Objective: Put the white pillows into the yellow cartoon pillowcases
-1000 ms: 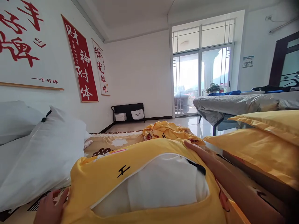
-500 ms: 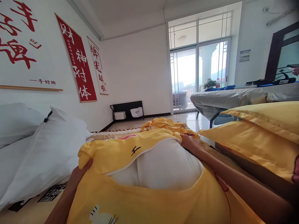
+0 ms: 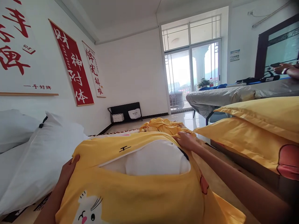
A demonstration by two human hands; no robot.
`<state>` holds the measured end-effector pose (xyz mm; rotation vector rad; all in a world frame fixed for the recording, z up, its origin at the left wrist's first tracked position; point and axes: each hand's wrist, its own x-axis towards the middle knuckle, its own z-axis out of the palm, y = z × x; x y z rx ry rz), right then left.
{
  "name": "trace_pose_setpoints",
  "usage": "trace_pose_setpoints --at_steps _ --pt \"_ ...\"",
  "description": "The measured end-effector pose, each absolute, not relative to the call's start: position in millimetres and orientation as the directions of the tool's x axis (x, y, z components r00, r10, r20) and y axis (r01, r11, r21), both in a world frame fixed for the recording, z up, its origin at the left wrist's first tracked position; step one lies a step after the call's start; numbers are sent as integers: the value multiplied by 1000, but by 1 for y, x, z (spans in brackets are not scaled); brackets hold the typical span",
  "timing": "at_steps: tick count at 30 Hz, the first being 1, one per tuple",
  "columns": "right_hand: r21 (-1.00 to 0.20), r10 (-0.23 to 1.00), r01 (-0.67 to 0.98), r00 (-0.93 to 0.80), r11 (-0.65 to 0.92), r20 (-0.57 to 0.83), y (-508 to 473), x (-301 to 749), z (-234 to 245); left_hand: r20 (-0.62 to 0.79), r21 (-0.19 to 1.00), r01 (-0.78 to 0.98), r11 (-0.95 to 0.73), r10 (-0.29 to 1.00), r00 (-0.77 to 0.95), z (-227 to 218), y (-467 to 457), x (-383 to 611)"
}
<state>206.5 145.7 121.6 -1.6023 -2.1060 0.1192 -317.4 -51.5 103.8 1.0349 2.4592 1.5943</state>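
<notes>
A yellow pillowcase [image 3: 144,193] with a printed cartoon face lies right in front of me. Through its long slit shows a white pillow [image 3: 154,158], mostly inside the case. At the case's far left corner, my left hand [image 3: 69,168] is closed on the yellow fabric, thumb on top. My right hand [image 3: 185,140] grips the far right edge of the case beside the slit's end. Both hands hold the cloth stretched between them.
White pillows [image 3: 46,155] lean at the left. Crumpled yellow fabric [image 3: 161,125] lies beyond the case. Yellow pillows [image 3: 257,133] are stacked at the right, near a covered table [image 3: 215,95]. Another person's hand [image 3: 283,67] holds something dark at the far right.
The flap has been drawn over more of the pillow, so the slit is narrower. My left hand has shifted left and the corner is smoother. The view has turned slightly right.
</notes>
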Motion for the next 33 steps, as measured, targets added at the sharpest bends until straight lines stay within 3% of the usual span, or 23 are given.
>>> trace_pose_setpoints --at_steps 3,5,7,9,12,15,17,19,21,24,28,33 --pt "-284 925 903 -236 322 297 133 179 99 236 803 491 338 576 -783 77 -42 -336" --pt "-198 843 852 -395 485 365 120 156 93 283 695 582 421 584 -761 67 -35 -344" --pt "-99 684 711 -616 696 390 110 133 91 316 615 641 459 602 -734 63 -27 -349" --pt "-67 600 606 -756 793 260 108 112 87 321 564 677 474 629 -708 63 -17 -354" --pt "-96 651 649 -759 754 -21 117 85 71 278 453 733 508 701 -657 66 -4 -358" --pt "-119 657 666 -746 736 -111 128 67 44 327 324 775 543 705 -630 70 1 -342" --pt "-141 660 671 -741 728 -124 130 60 31 459 267 838 476 702 -544 76 0 -310" --pt "-171 656 669 -743 723 -134 132 59 28 489 267 937 225 806 -333 84 -1 -262" --pt "-215 635 655 -755 725 -161 137 67 37 281 351 933 -83 960 -20 91 1 -206" --pt "-295 593 631 -775 717 -217 153 94 64 89 406 825 -392 916 391 94 16 -133" --pt "-291 648 698 -716 655 -258 173 138 87 -16 449 768 -457 855 518 83 54 -89" --pt "-198 674 725 -688 660 -271 172 122 45 -136 441 789 -427 838 529 62 88 -82"
